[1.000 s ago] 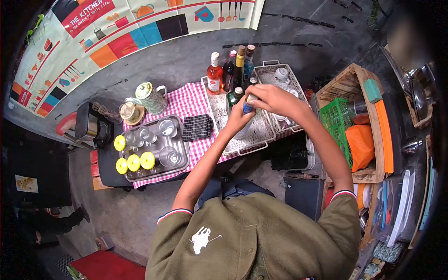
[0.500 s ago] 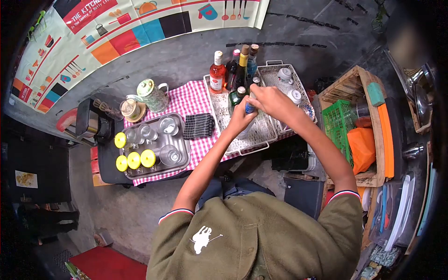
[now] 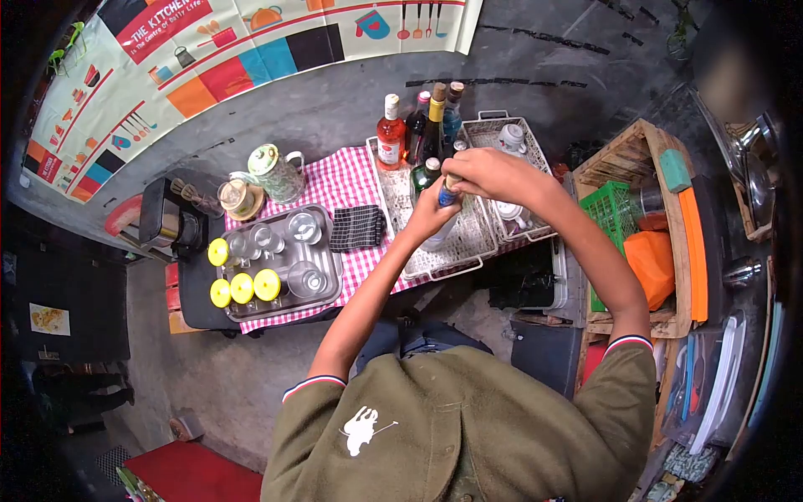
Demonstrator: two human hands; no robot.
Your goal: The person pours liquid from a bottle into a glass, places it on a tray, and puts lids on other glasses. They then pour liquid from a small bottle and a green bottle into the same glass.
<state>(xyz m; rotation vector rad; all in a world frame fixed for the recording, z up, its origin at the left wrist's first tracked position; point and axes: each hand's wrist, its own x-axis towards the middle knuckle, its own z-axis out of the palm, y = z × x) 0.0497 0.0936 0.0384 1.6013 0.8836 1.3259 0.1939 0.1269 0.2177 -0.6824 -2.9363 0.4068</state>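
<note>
My left hand [image 3: 431,213] is closed around the neck of a bottle [image 3: 447,197] that has blue at its neck. The pale lower part of this bottle shows below my fingers, over the white tray [image 3: 422,269]. At its top my right hand [image 3: 493,174] is closed, fingers pinched on a tan cork stopper [image 3: 452,181]. Just behind my hands stands a green bottle [image 3: 425,172] with a white top. Further back are a red-orange bottle [image 3: 390,134], a dark bottle with yellow neck [image 3: 434,125] and a blue bottle [image 3: 452,117].
Left of my hands, a grey tray [image 3: 335,280] holds glasses and several yellow-lidded jars. A dark checked cloth [image 3: 357,228] and a lidded jug [image 3: 276,176] sit on the checkered tablecloth. A second white tray [image 3: 535,146] holds cups. A wooden crate [image 3: 682,284] stands at right.
My right hand has shifted slightly right and its elbow outward, and the cork between its fingers shows more clearly. My left hand stays around the bottle neck.
</note>
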